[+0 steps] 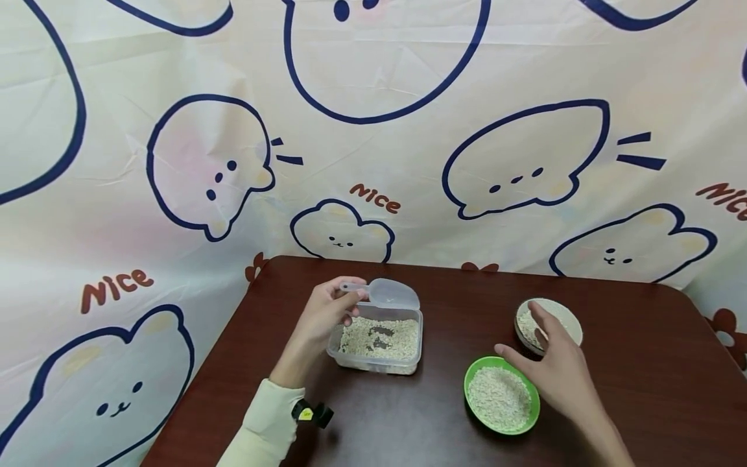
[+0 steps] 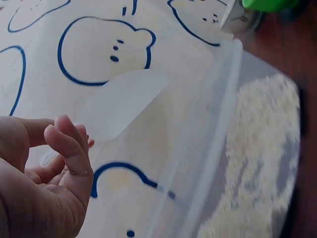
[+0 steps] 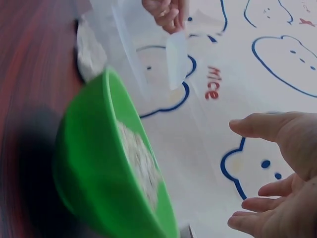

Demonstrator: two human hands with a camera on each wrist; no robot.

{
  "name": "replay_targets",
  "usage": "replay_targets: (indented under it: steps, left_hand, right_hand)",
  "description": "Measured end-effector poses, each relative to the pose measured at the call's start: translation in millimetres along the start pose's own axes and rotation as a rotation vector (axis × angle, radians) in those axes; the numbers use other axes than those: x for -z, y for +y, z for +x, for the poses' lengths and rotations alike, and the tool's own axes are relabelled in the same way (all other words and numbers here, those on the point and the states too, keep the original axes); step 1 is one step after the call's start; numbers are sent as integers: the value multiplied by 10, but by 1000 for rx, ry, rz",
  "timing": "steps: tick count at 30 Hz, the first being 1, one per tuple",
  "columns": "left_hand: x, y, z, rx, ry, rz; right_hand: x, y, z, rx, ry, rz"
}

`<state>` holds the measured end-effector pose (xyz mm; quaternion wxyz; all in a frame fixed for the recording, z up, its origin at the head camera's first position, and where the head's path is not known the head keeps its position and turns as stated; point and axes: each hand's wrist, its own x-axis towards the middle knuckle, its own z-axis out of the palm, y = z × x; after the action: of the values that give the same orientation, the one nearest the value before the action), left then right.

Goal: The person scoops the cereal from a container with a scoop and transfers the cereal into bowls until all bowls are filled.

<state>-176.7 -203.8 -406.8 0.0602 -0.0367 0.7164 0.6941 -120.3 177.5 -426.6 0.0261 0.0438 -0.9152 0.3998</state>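
Observation:
My left hand [image 1: 328, 310] pinches the handle of a translucent plastic scoop [image 1: 394, 295] between thumb and fingers. The scoop's blade is raised over the back edge of a clear plastic container [image 1: 376, 368], which holds pale oat-like flakes [image 1: 403, 337] with dark bare patches among them. In the left wrist view, the scoop [image 2: 124, 104] looks bare of flakes. At the right, my right hand [image 1: 557, 370] is held with fingers extended and nothing in them. It hovers beside a green bowl [image 1: 471, 407] of pale flakes, overlapping a white bowl [image 1: 574, 322] behind it.
A dark reddish-brown table [image 1: 449, 311] carries the container and both bowls. The white bowl also has pale flakes inside. Behind the table hangs a pale cloth [image 1: 408, 162] with cartoon outlines, reaching down along the table's back and left edges.

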Motion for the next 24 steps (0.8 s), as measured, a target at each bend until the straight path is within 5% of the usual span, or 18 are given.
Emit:
replay_targets:
  steps: [14, 24]
  left_hand:
    - [468, -105, -185, 5, 84, 181]
    - [625, -65, -251, 0, 93, 277]
  right_hand:
    - [-512, -334, 30, 67, -91, 128]
    - [-860, -459, 38, 69, -144, 136]
